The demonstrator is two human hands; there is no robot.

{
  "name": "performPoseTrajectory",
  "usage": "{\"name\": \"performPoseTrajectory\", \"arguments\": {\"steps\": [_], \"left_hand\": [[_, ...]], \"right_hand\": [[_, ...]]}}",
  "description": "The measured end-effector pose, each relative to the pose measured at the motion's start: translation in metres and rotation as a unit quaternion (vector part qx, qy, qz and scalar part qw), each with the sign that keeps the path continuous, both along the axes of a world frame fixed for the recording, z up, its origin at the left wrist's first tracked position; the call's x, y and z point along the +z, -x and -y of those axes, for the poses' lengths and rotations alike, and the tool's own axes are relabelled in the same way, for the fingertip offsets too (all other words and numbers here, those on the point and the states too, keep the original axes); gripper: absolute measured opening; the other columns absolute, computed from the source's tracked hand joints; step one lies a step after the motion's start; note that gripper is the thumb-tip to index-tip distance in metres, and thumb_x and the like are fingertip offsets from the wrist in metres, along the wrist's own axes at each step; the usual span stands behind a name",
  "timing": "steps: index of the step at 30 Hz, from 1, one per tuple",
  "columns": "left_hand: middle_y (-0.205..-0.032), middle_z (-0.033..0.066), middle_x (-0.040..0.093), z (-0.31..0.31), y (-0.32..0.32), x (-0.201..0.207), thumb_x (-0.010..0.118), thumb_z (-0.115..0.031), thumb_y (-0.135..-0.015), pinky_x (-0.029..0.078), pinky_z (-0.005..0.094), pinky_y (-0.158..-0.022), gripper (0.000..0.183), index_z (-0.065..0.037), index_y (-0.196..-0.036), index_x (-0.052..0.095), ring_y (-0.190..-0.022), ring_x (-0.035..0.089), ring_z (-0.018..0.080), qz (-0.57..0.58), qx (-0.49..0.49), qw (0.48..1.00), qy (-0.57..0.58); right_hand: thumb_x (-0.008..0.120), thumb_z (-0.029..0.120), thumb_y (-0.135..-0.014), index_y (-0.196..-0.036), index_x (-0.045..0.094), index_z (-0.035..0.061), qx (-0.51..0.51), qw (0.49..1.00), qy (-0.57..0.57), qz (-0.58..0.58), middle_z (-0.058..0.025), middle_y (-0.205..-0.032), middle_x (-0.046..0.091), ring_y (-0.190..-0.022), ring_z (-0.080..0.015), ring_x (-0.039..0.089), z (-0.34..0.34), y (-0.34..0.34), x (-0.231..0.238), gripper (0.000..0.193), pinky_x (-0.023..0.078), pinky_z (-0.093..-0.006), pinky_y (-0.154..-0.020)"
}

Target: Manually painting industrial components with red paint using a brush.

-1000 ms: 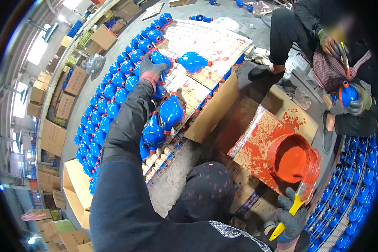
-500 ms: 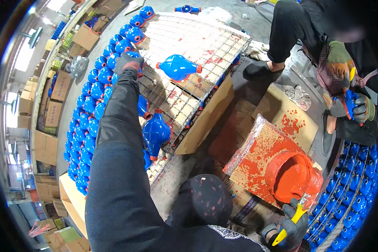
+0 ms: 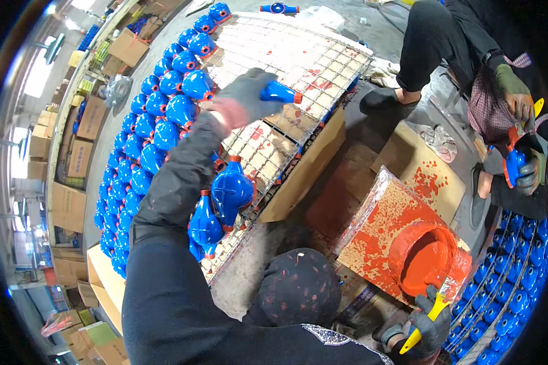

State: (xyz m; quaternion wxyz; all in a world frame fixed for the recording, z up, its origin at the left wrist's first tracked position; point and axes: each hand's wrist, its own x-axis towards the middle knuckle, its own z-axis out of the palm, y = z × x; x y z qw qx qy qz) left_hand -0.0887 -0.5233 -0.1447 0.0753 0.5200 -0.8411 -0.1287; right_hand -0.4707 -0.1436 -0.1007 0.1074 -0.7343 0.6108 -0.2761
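My left hand [image 3: 246, 97], in a grey glove, is closed around a blue water meter body [image 3: 279, 93] over the wire rack [image 3: 323, 61]; one red end sticks out past my fingers. Left of it, several blue bodies with red ends stand in close rows [image 3: 155, 131]. Below my wrist, two more bodies [image 3: 231, 191] lie near the rack's front edge. My right hand [image 3: 431, 322], also gloved, grips a paintbrush [image 3: 437, 307] by its yellow handle. The bristles rest by the rim of a red paint container [image 3: 402, 243], with red paint inside.
The container stands on paint-splashed cardboard [image 3: 365, 243]. Opposite, a seated co-worker [image 3: 517, 103] holds a blue body and a brush. Another rack of blue bodies [image 3: 499, 286] is at the lower right. Cardboard boxes [image 3: 67, 210] line the left. My knee [image 3: 298, 286] is between rack and container.
My left hand has moved right from the blue rows to the lone body on the rack and taken hold of it. My right hand with the brush has barely moved.
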Motion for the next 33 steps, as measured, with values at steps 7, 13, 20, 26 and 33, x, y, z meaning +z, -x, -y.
{"name": "performPoseTrajectory", "arguments": {"steps": [7,13,20,26,33], "left_hand": [[-0.124,0.0179,0.051,0.027,0.008,-0.015,0.076,-0.029,-0.067,0.045,0.0449,-0.095,0.068,-0.017,-0.129,0.052,-0.113,0.054,0.0399,0.159,0.045,0.985,-0.046],[-0.123,0.0149,0.05,0.091,-0.052,-0.021,0.077,-0.023,-0.064,0.045,0.046,-0.095,0.065,-0.022,-0.126,0.055,-0.115,0.05,0.0386,0.275,0.073,0.951,0.122],[-0.131,0.0073,0.046,0.145,-0.116,-0.036,0.07,-0.004,-0.067,0.041,0.0441,-0.103,0.06,-0.023,-0.123,0.057,-0.122,0.044,0.0354,0.313,0.132,0.936,0.095],[-0.149,0.0074,0.032,0.134,-0.112,-0.038,0.06,0.0,-0.076,0.034,0.0426,-0.111,0.06,-0.02,-0.131,0.051,-0.137,0.031,0.0349,0.325,0.174,0.927,0.064],[-0.127,0.0184,0.054,0.058,-0.049,-0.027,0.052,0.002,-0.08,0.043,0.0368,-0.101,0.044,-0.009,-0.122,0.056,-0.121,0.05,0.032,0.085,0.017,0.989,0.118]], "right_hand": [[0.067,0.034,-0.074,-0.085,0.055,0.0103,0.061,0.994,-0.068,-0.052,-0.0187,-0.086,0.064,-0.088,-0.0443,0.062,0.005,0.008,0.0,0.029,0.047,-0.0512,-0.073],[0.066,0.015,-0.07,-0.087,0.054,0.0111,0.046,0.991,-0.104,-0.075,-0.016,-0.084,0.065,-0.089,-0.0433,0.064,0.01,0.013,-0.01,0.021,0.048,-0.0499,-0.072],[0.065,0.009,-0.068,-0.089,0.054,0.0114,0.033,0.994,-0.081,-0.059,-0.0163,-0.087,0.066,-0.091,-0.0413,0.064,0.021,0.005,-0.005,0.024,0.047,-0.0465,-0.071],[0.066,0.01,-0.066,-0.084,0.059,0.0114,-0.015,0.993,-0.107,-0.045,-0.0163,-0.089,0.067,-0.091,-0.0384,0.064,0.006,0.0,-0.008,0.02,0.048,-0.046,-0.074],[0.065,0.009,-0.067,-0.083,0.06,0.01,0.048,0.996,-0.016,-0.067,-0.014,-0.087,0.067,-0.093,-0.0359,0.064,-0.008,0.002,0.01,0.017,0.05,-0.0442,-0.08]]}}
